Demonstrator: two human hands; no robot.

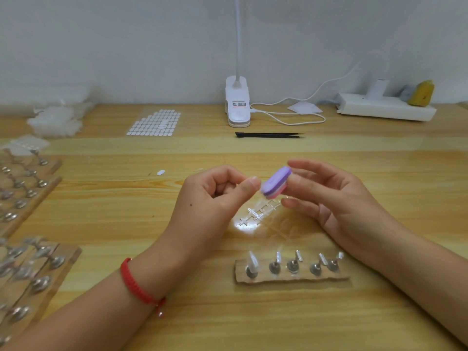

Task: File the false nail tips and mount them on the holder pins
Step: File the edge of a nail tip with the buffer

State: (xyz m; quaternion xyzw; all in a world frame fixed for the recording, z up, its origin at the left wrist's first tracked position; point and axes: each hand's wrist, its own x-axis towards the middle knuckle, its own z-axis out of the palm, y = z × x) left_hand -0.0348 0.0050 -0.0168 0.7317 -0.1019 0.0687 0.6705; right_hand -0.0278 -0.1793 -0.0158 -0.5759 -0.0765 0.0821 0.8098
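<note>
While right grip pinches the file, left grip, pinch contents unclear, meets it.

I get a single view, from the head camera. It sits over the near edge of the tabletop and faces forward and down toward the far edge and the wall. It is close and wide: the left hand and right hand sit mid-frame, forearms entering from the bottom corners.

Nail file block was purple over pink. Bracelet red, tweezers black, clip lamp white, worktop pale wood-grain striped.
</note>
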